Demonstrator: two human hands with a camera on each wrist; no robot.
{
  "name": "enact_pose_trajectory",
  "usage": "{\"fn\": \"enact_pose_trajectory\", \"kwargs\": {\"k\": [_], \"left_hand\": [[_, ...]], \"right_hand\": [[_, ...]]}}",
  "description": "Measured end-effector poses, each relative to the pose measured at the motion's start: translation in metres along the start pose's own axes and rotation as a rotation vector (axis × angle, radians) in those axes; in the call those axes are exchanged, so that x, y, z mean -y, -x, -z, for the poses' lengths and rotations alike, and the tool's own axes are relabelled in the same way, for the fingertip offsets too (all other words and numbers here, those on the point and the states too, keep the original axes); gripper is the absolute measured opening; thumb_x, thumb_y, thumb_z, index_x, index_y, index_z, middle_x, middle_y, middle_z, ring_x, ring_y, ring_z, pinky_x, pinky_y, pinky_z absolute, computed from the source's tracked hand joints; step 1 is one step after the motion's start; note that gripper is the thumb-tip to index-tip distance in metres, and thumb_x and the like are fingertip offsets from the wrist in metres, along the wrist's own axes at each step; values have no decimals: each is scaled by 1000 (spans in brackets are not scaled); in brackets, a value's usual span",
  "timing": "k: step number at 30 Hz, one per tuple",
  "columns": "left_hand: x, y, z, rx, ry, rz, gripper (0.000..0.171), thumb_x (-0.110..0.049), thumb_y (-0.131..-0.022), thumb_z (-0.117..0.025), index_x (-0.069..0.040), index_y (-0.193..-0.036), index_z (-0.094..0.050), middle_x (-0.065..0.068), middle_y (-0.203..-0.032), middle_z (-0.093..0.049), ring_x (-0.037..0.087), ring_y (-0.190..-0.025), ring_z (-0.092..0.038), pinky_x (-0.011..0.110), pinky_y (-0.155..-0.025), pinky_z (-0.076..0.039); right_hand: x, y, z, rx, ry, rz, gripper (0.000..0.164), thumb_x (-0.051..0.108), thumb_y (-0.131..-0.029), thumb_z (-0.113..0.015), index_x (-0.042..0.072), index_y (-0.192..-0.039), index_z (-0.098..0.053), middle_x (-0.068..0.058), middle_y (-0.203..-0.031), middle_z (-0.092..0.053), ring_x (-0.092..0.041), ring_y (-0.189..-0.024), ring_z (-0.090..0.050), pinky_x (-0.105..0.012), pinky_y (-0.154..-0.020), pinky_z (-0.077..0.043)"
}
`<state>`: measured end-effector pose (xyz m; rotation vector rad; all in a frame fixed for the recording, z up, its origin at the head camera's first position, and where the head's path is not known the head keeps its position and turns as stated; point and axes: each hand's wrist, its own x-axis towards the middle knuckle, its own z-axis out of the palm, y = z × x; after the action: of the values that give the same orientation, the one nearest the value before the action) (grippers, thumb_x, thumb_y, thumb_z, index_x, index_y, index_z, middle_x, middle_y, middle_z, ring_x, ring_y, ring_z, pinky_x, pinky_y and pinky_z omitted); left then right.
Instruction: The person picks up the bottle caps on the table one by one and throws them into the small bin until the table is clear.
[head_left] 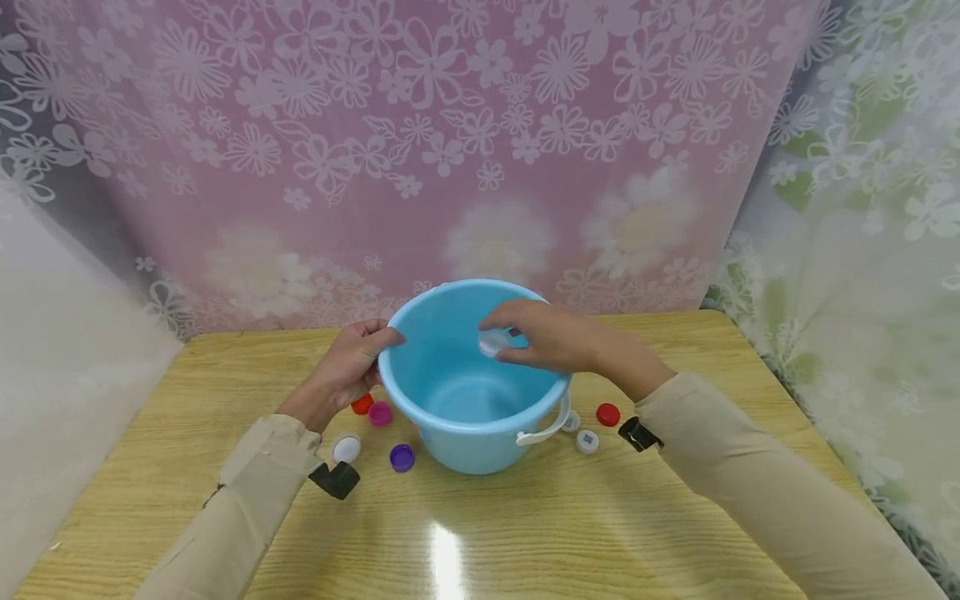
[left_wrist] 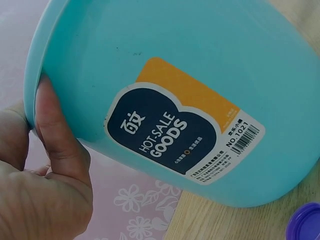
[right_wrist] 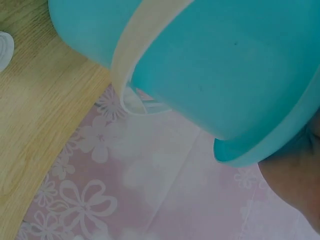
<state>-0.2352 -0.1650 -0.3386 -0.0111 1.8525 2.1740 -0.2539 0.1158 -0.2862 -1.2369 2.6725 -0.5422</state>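
A light blue bucket stands tilted on the wooden table, its mouth facing the head camera. At its left rim my left hand grips the edge, the thumb over the lip. The left wrist view shows the bucket's label close to that hand. Inside the mouth, my right hand pinches a whitish translucent bottle cap between thumb and fingers. In the right wrist view the rim hides most of this hand. The bucket's white handle hangs down on the right side.
Left of the bucket lie a red-orange cap, a magenta cap, a white cap and a purple cap. To its right are two white caps and a red cap. A flowered curtain hangs behind the table.
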Motion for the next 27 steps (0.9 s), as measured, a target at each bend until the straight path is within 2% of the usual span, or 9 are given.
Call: {"fn": "enact_pose_trajectory", "kwargs": {"k": [19,23,27], "left_hand": [[1,0,0,-1,-11,2,16,-6,-90,-55,3,-102,-49,12,-75,-64,21,-59,-68,26,-48,-54],[1,0,0,0,-14,3,15,-5,-90,-55,3,-101,-49,12,-75,-64,21,-59,-68,26,-49,-54],[0,0,1,4,-16,1,14,-5,-90,-54,2,-100,-49,12,-74,-64,20,-58,-68,25,-49,-54]], "right_hand": [[-2,1,-1,-12,-2,30,43,23,-90,-68,7,-128,-58,-7,-128,-56,-22,-116,-53,-38,-94,-47],[-4,4,2,-63,-17,52,41,21,-90,-68,7,-127,-59,-8,-126,-58,-23,-115,-54,-39,-93,-48],[-4,12,11,-120,-75,28,39,19,-91,-66,6,-127,-59,-10,-127,-57,-28,-114,-54,-42,-92,-48]]}}
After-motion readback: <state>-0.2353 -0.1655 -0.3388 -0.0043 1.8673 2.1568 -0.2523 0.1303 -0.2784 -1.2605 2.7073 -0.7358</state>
